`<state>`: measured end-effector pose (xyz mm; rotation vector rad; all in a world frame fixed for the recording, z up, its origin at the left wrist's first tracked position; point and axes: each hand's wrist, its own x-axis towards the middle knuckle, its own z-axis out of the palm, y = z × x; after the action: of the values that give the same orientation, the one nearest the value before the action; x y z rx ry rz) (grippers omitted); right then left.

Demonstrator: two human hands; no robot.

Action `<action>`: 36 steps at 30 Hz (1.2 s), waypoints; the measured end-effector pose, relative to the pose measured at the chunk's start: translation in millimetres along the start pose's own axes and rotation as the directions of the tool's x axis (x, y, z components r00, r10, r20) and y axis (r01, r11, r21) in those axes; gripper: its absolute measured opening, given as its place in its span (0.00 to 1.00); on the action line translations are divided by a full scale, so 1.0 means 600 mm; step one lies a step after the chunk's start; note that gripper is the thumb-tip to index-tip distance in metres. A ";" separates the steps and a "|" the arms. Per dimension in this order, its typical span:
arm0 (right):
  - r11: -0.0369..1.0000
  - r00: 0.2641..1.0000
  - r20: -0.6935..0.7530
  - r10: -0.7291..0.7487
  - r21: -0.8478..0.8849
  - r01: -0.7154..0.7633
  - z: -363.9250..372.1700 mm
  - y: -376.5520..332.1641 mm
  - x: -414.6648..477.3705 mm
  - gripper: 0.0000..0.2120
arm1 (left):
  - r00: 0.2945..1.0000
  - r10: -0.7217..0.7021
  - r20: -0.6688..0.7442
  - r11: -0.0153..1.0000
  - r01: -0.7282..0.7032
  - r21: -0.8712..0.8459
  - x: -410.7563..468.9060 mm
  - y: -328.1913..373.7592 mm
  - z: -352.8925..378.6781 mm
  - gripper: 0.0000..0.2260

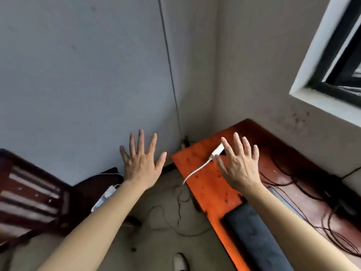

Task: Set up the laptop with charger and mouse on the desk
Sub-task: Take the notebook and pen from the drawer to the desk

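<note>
So far, nothing set up. Nearest on the orange desk (pixel 205 184): dark closed slab (pixel 254 231), possibly the laptop, unopened. Farther along: white charger (pixel 217 150) with cable (pixel 195 171) trailing off the edge to the floor; plugged or not, cannot tell. No mouse identifiable. Left hand (pixel 141 165) raised over the floor, right hand (pixel 239 167) above the charger; both palm-down, fingers splayed, grasping nothing.
</note>
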<state>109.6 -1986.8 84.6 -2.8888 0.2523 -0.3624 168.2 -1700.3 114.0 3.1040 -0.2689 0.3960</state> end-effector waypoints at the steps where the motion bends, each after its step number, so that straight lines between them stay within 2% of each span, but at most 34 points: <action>1: 0.998 0.998 0.017 -0.058 0.010 0.058 0.004 -0.042 0.007 0.31 | 0.998 -0.066 -0.001 0.997 0.065 0.038 -0.015 -0.048 -0.018 0.33; 5: 0.967 0.970 0.024 -0.241 0.092 0.238 0.002 -0.210 0.022 0.33 | 0.964 -0.257 -0.067 0.961 0.262 0.090 -0.071 -0.208 -0.089 0.34; 9: 0.903 0.909 0.005 -0.417 0.118 0.413 0.002 -0.401 0.017 0.34 | 0.899 -0.408 -0.161 0.907 0.419 0.043 -0.148 -0.360 -0.133 0.33; 13: 0.842 0.847 -0.004 -0.531 0.113 0.528 0.028 -0.585 -0.002 0.33 | 0.849 -0.495 -0.183 0.861 0.508 0.027 -0.230 -0.492 -0.155 0.32; 17: 0.759 0.767 0.023 -0.641 0.169 0.629 0.063 -0.838 -0.073 0.32 | 0.802 -0.572 -0.173 0.801 0.591 0.090 -0.357 -0.701 -0.171 0.31; 21: 0.624 0.635 0.009 -0.773 0.198 0.756 0.084 -1.101 -0.148 0.35 | 0.746 -0.617 -0.251 0.729 0.662 0.173 -0.485 -0.912 -0.227 0.32; 24: 0.532 0.553 -0.010 -0.833 0.256 0.807 0.094 -1.307 -0.233 0.34 | 0.627 -0.718 -0.302 0.606 0.776 0.174 -0.600 -1.068 -0.274 0.31; 28: 0.420 0.450 -0.051 -0.892 0.278 0.864 0.119 -1.445 -0.300 0.34 | 0.550 -0.771 -0.320 0.522 0.834 0.176 -0.692 -1.171 -0.287 0.32; 32: 0.314 0.329 -0.007 -0.944 0.277 0.908 0.174 -1.598 -0.370 0.33 | 0.428 -0.841 -0.333 0.412 0.903 0.119 -0.775 -1.278 -0.276 0.32; 36: 0.193 0.204 -0.014 -0.979 0.275 0.942 0.235 -1.764 -0.434 0.33 | 0.355 -0.873 -0.336 0.327 0.935 0.139 -0.851 -1.396 -0.258 0.32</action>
<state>48.0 -891.1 142.8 -2.3498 -1.6659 -0.2674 -215.4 -784.9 153.8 2.7514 1.6593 0.7058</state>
